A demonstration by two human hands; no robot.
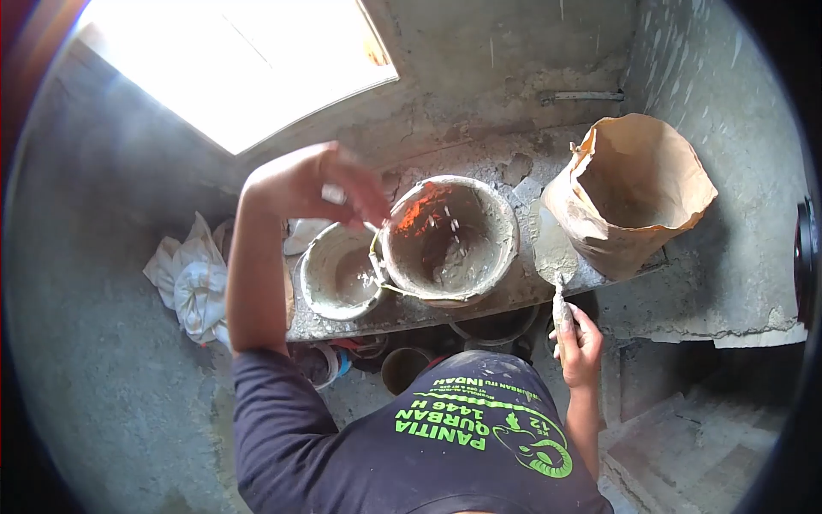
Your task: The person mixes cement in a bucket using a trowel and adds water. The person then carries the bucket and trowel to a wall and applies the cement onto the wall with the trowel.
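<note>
- From the big bucket [511, 244], we see the sack [625, 248] between two and three o'clock, mouth open.
- The big bucket holds grey mix, with orange on its inner wall.
- At eight to nine o'clock, we have the small bucket [340, 313].
- At three, our trowel's [553, 255] blade; our right hand [580, 347] grips its handle.
- At ten, our left hand [338, 184] hovers, blurred, fingers loosely parted.

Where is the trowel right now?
In the head view, the trowel is right of centre, held in the right hand, its blade between the larger bucket and the open paper sack.
</note>
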